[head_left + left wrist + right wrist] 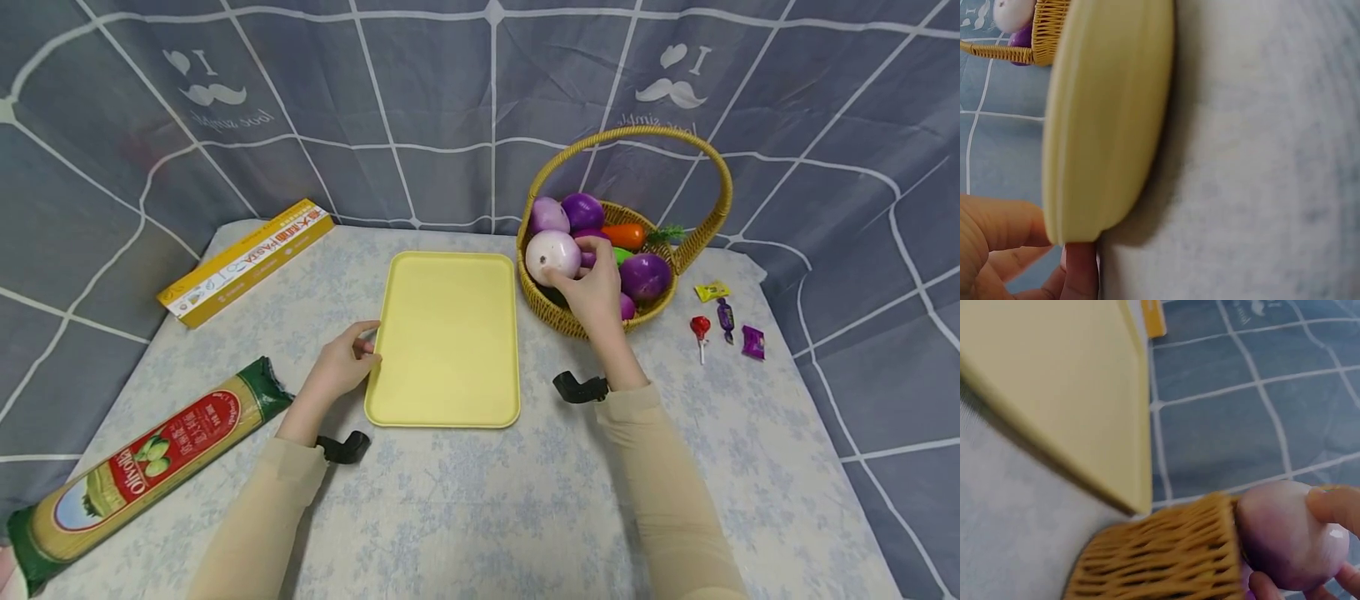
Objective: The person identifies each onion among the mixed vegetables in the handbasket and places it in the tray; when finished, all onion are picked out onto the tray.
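Right hand [596, 293]: fingers curled round pale round veggie [552, 252], good grip. Wicker basket [557, 317] right beneath. Left hand [341, 362] kinda pinching rim of yellow tray [450, 342], just right of its fingertips. Lollipop [700, 325] well right of both.

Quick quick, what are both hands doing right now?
Left hand: closed, pinching the edge of the yellow tray.
Right hand: closed, holding a pale purple-white onion at the wicker basket.
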The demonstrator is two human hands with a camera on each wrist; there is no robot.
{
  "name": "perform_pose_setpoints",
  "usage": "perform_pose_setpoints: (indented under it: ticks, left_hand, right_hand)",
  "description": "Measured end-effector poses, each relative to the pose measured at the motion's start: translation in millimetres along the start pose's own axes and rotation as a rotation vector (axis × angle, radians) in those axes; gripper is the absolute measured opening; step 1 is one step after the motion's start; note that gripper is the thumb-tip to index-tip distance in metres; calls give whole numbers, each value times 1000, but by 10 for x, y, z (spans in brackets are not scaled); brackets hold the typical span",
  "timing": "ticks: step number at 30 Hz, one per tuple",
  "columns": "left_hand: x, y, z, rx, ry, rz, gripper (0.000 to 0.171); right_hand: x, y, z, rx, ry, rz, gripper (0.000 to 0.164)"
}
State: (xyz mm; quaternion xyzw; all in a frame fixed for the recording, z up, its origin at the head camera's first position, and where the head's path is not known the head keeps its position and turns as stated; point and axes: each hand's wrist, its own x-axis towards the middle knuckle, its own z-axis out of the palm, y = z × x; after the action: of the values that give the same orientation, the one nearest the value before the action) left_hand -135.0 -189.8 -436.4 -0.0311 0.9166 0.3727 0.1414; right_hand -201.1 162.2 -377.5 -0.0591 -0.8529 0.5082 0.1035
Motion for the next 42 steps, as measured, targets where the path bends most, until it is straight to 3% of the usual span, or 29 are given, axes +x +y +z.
perform_pose_setpoints:
  ticks: [8, 15, 20, 27, 35, 42]
  left_hand:
    - [10, 14, -21, 7, 9, -8, 56]
    - [26, 7, 19, -2, 11, 7, 56]
    - [21, 19, 47, -14, 17, 0, 56]
    - [40, 23, 59, -13, 21, -13, 56]
    - [41, 23, 50, -29, 0, -25, 56]
    - [27, -3, 14, -19, 3, -40, 57]
  right_hand:
    - [-115, -248, 149, 105, -94, -26, 63]
    - [-95, -276, 585, 171, -226, 1, 59]
    - [-32, -259, 906, 185, -269, 16, 57]
    - [45, -208, 1305, 196, -364, 96, 59]
    - [35, -212, 1548, 205, -397, 136, 60]
    - [2, -214, 1669, 85, -384, 60, 59]
